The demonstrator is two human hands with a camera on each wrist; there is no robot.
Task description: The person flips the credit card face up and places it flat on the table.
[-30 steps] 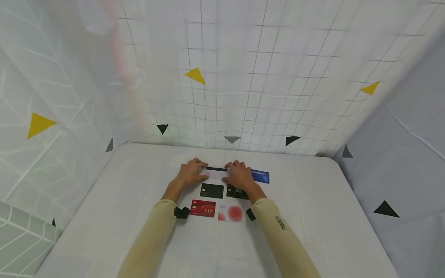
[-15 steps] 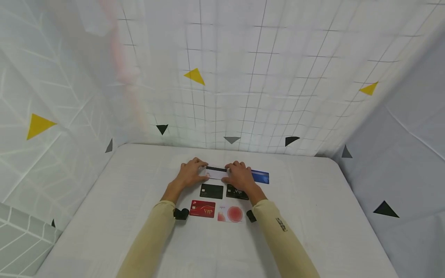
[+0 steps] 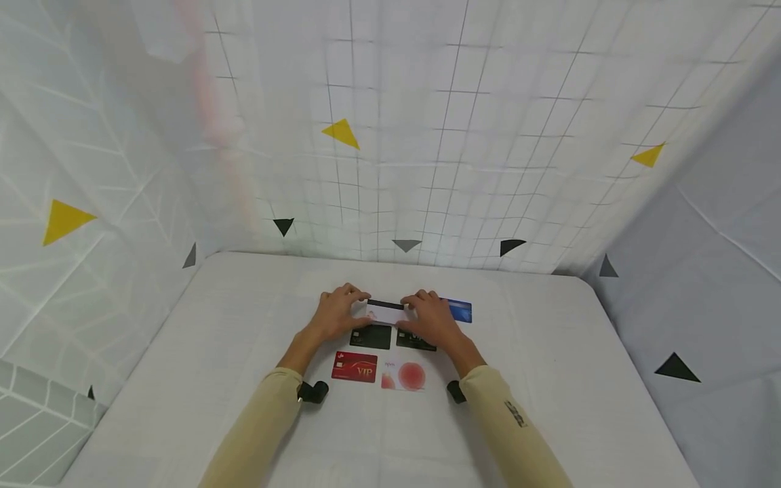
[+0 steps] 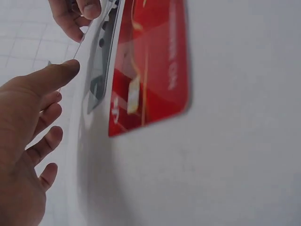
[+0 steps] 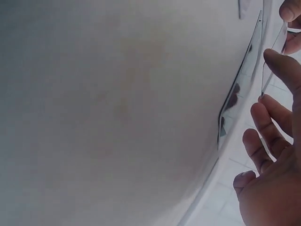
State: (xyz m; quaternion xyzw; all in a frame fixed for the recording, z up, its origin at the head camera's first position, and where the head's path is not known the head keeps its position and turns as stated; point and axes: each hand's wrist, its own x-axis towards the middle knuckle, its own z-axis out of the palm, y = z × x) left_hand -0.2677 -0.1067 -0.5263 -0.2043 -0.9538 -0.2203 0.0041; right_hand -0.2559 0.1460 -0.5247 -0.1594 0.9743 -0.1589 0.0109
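A white bank card (image 3: pixel 386 314) with a black magnetic stripe is held between both hands, raised over the table in the wrist views. My left hand (image 3: pixel 335 314) pinches its left end with thumb and fingers. At the other end, the right hand (image 3: pixel 432 318) pinches it likewise. Edge-on, the white card (image 5: pixel 267 77) shows as a thin sheet between thumb and forefinger in the right wrist view. Just below the hands lie a black card (image 3: pixel 371 337) and another black card (image 3: pixel 417 341), both partly covered by the thumbs.
Nearer me lie a red VIP card (image 3: pixel 354 367) and a white card with a red circle (image 3: pixel 404 375). A blue card (image 3: pixel 460 310) lies right of the right hand, partly hidden by it. The white table (image 3: pixel 549 379) meets draped walls behind.
Both hands have lifted the white card off the table and drawn it slightly toward me and to the right. The other cards lie where they were.
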